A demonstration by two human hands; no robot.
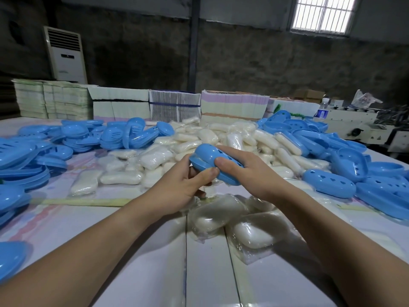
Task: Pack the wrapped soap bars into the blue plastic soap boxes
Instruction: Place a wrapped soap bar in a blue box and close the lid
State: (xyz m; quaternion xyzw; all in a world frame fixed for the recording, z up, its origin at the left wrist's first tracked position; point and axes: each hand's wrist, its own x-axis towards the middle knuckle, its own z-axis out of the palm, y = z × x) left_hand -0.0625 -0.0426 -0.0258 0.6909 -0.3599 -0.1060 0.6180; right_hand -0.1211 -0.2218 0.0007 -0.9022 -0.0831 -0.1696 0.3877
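— Dim room, and that tabletop (137,240) is heaped with wrapped soap bars (199,140) and blue lids.
— And the hands?
— Both grip one closed blue soap box (212,162) above the near bars: left hand (179,189) curled at its end, right hand (250,173) wrapped over it.

Both hands hold one closed blue plastic oval soap box (213,163) above the pale surface (137,251). The left hand (183,187) has its thumb on the box's near edge, and the right hand (247,171) wraps it from the right, thumb on top. Just below them lie clear-wrapped white soap bars (250,231). A heap of wrapped bars (221,138) sits beyond, flanked by blue box halves at left (44,149) and right (345,156).
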